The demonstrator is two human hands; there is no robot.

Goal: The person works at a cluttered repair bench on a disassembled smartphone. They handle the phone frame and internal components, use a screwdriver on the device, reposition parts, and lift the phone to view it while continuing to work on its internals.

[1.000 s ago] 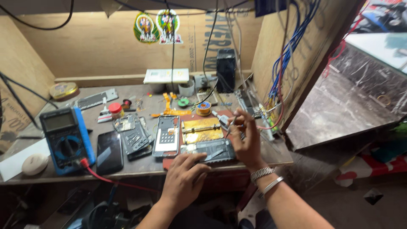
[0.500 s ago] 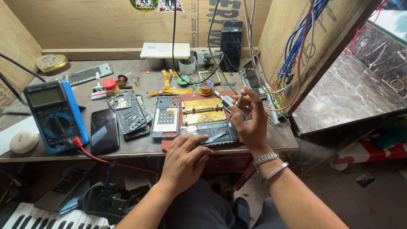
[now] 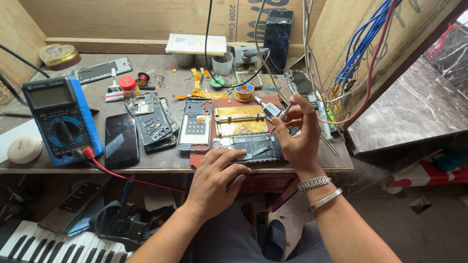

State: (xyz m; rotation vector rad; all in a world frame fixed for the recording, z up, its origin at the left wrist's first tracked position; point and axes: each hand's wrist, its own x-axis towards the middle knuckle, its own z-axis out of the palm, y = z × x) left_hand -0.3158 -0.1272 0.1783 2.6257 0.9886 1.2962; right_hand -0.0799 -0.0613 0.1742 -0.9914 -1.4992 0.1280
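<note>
We have the opened phone (image 3: 253, 147) lying flat at the bench's (image 3: 58, 168) front edge, and our left hand (image 3: 214, 182) rests on its near side, fingers spread and pinning it down. Our right hand (image 3: 297, 139), just right of the phone, pinches a thin metal tool (image 3: 286, 110) between thumb and fingertips; half a second ago it sat lower and nearer the phone, so the tool has been lifted clear, which suggests a pause in the work. Behind the phone sits a brass-coloured jig (image 3: 241, 120); left of it a bare frame (image 3: 195, 124), stacked boards (image 3: 150, 122), a dark phone (image 3: 121, 140) and a blue multimeter (image 3: 61, 117). Plywood walls close the bench in; wires (image 3: 363, 48) hang right.
</note>
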